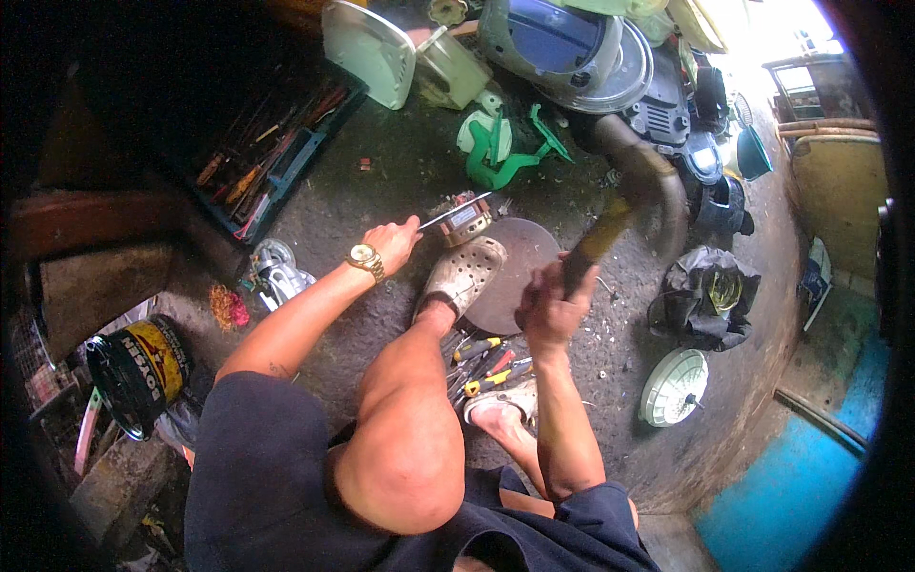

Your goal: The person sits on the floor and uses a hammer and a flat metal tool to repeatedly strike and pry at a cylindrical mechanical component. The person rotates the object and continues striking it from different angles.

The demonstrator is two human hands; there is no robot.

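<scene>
My left hand (pixel 393 243), with a gold watch on the wrist, grips a thin metal rod (pixel 456 209) whose tip rests against a small motor part with copper windings (pixel 466 222). That part sits on a round brown metal disc (pixel 519 257) on the ground. My foot in a dirty white clog (pixel 466 274) presses on the disc's edge. My right hand (pixel 549 303) is closed on the wooden handle of a hammer (pixel 624 202), raised and blurred above the disc.
A tray of hand tools (pixel 267 157) lies at upper left. Green plastic parts (pixel 500 148), fan housings (pixel 562 43), a black bag (pixel 705 296) and a white round cover (pixel 675 386) ring the spot. A paint can (pixel 143 367) stands left. Screwdrivers (pixel 486 367) lie by my feet.
</scene>
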